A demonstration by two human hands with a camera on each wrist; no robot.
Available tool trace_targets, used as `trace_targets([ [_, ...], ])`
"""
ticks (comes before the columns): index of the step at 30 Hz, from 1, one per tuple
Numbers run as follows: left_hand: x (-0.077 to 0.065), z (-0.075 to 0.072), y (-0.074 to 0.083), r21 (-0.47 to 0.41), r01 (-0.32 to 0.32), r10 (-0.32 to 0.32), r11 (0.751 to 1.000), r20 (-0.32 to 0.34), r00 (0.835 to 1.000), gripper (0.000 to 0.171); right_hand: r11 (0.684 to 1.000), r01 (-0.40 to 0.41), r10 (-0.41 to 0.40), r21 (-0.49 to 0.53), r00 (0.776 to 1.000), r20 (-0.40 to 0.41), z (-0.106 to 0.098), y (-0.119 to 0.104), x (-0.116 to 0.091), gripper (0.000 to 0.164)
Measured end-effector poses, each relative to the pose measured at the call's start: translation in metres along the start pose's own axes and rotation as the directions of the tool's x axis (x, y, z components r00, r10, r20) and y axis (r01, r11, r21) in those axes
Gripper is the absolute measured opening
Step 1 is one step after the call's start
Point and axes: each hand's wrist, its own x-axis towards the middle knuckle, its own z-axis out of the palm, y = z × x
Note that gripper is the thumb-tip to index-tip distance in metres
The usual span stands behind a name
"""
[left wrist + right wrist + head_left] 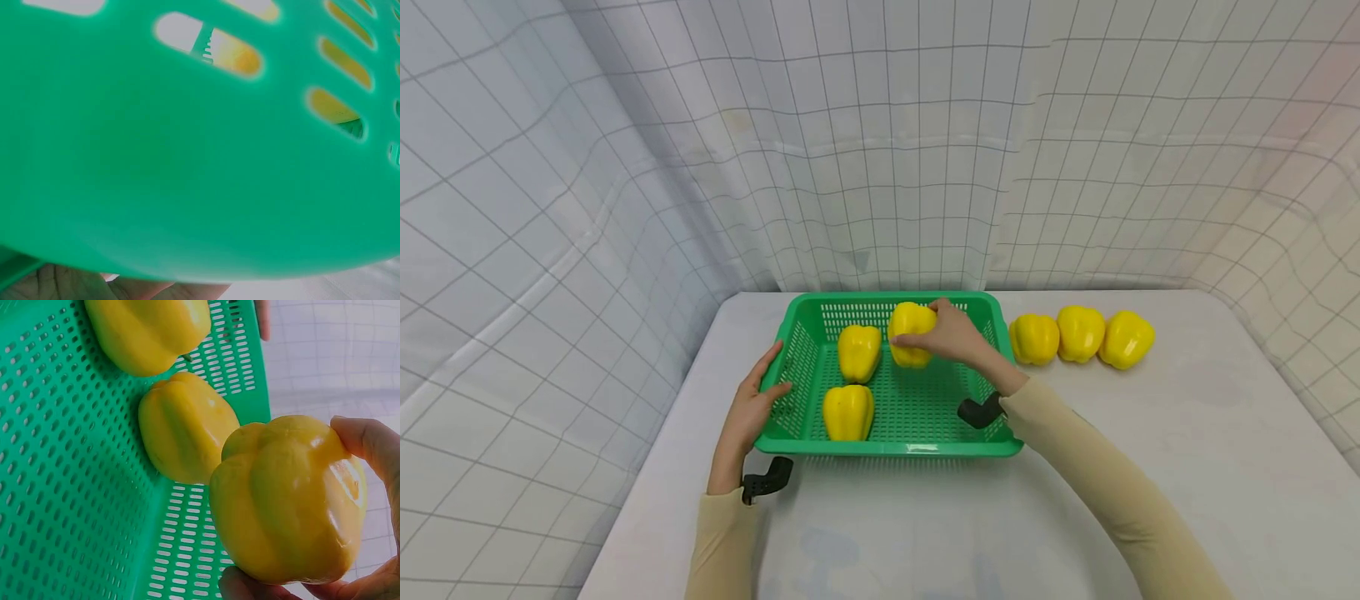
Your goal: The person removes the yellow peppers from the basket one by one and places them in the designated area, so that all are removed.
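Observation:
A green plastic basket (910, 448) with slotted walls stands on the table, and two yellow bell peppers lie in its left part: one bell pepper (859, 353) farther back, the other bell pepper (848, 413) nearer the front. My right hand (953, 335) holds a third yellow bell pepper (290, 500) over the basket, thumb on one side and fingers on the other. At the basket's left rim, my left hand (752, 410) grips the edge with its thumb over the inside. Green basket wall (156, 156) fills most of the left wrist view, hiding much of that hand.
To the right of the basket, three more yellow bell peppers (1080, 333) sit in a row on the white table (1187, 433). White grid-patterned curtains (880, 150) hang behind and at both sides.

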Motion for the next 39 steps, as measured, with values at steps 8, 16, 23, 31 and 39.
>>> trace_targets([
  [8,0.001,0.0,-0.002,-0.001,-0.001,0.001,1.0,0.001,1.0,0.064,0.997,0.018,-0.015,0.072,0.999,-0.041,-0.006,-0.003,-0.01,0.087],
  [16,0.004,-0.001,-0.004,-0.009,-0.005,0.005,1.0,0.003,1.0,0.065,0.995,0.018,-0.01,0.103,0.997,-0.077,-0.014,-0.004,-0.021,0.082],
  [23,0.004,-0.001,-0.005,-0.008,-0.005,0.005,1.0,0.008,1.0,0.065,0.99,0.03,-0.015,0.136,0.994,-0.106,-0.022,0.002,-0.028,0.085],
  [31,0.004,-0.001,-0.006,-0.01,0.004,-0.004,1.0,0.006,1.0,0.065,0.981,0.036,-0.008,0.19,0.989,-0.148,-0.033,0.01,-0.038,0.08],
  [39,0.004,-0.001,-0.007,-0.018,0.006,-0.006,1.0,0.009,1.0,0.065,0.967,0.049,0.001,0.251,0.981,-0.195,-0.039,0.019,-0.05,0.086],
])
